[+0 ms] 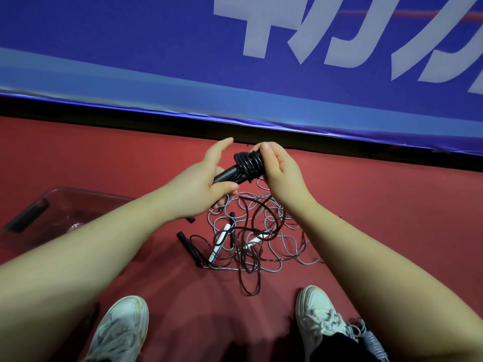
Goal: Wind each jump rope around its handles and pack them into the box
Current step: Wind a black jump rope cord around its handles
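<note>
Head view: rope tangle point(251, 239) beside clear box point(78, 202), blue banner point(156, 48) behind.

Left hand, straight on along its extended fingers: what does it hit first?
The left hand likely passes just left of the wound black rope and meets the blue banner first; depth unclear.

left forearm point(104, 244) hid part of the clear box point(86, 198); left hand point(206, 184) and right hand point(279, 176) covered the ends of the black handles point(227, 175); bottom edge cut off a grey coiled rope point(373, 340).
</note>
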`<action>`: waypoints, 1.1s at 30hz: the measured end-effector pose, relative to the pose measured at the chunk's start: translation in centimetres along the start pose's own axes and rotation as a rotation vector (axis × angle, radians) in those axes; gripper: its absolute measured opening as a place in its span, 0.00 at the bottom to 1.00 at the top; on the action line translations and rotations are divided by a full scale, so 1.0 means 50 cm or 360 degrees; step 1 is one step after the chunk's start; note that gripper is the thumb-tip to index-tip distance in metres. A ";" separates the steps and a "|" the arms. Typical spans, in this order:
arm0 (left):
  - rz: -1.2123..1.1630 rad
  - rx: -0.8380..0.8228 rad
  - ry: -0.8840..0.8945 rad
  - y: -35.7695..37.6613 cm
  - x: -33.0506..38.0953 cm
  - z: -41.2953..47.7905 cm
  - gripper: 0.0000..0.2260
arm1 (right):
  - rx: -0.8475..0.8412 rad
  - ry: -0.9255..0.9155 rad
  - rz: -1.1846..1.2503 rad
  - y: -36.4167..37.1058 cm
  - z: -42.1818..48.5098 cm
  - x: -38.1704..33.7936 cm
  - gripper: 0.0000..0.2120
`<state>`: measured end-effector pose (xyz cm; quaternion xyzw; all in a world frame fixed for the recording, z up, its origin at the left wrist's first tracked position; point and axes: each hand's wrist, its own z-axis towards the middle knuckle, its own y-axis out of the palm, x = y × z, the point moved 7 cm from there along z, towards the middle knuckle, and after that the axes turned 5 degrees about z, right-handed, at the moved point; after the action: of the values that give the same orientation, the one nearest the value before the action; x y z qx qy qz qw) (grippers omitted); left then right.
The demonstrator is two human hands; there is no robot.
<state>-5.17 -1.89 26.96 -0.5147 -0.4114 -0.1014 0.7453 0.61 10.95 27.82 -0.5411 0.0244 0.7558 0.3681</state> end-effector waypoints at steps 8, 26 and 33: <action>-0.0374 -0.0087 0.0139 0.016 0.027 -0.003 0.20 | -0.0071 -0.0092 -0.0434 -0.053 0.006 0.042 0.14; 0.0330 0.0589 -0.0165 -0.051 -0.055 0.051 0.17 | -0.0722 0.0503 -0.0693 0.072 -0.017 0.004 0.15; 0.1003 0.0443 -0.0037 -0.015 -0.040 0.056 0.21 | -0.0504 0.0787 -0.0134 0.057 -0.038 -0.007 0.08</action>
<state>-8.29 -0.40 26.39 -0.5110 -0.2506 0.1967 0.7984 0.51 7.86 26.32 -0.7599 -0.0274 0.5796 0.2931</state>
